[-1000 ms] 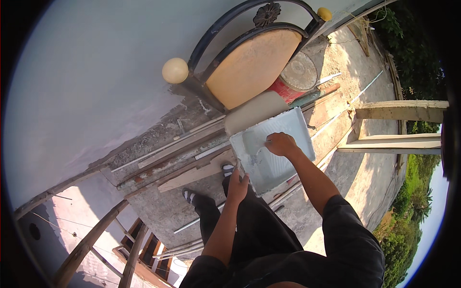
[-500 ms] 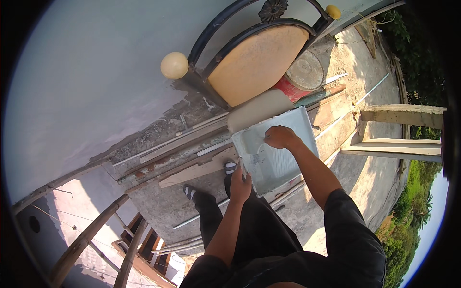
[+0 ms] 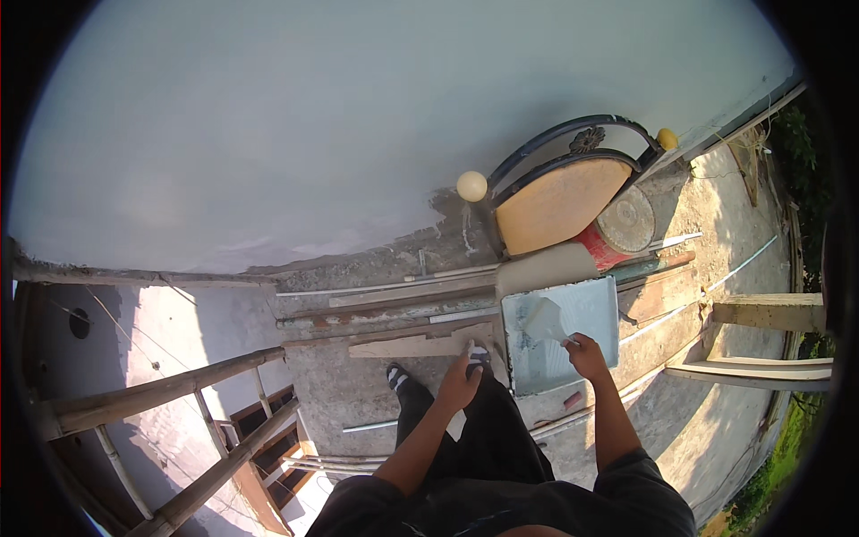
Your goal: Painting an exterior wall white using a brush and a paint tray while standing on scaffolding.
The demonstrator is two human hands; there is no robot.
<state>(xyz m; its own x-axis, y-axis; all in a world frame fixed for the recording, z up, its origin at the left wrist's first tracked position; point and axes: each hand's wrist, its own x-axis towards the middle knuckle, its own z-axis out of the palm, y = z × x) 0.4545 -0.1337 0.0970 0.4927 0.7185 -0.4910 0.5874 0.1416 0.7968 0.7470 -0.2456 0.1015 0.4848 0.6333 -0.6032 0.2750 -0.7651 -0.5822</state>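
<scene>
My right hand [image 3: 587, 356] pinches the brush [image 3: 542, 320] by its handle, the wide head over the pale tray [image 3: 598, 309]. My left hand [image 3: 458, 387] is near my leg [image 3: 506, 447], left of the tray; whether its fingers hold anything, I cannot tell.

A headboard-like dark frame [image 3: 588, 140] with a tan panel [image 3: 562, 204] stands against a pale grey wall [image 3: 304, 134]. Concrete floor [image 3: 322, 398] spreads before the frame, sunlit in patches to its right, foliage [image 3: 798, 170] beyond; wooden rails [image 3: 161, 382] and a brown-framed window [image 3: 276, 454] lie well to its left.
</scene>
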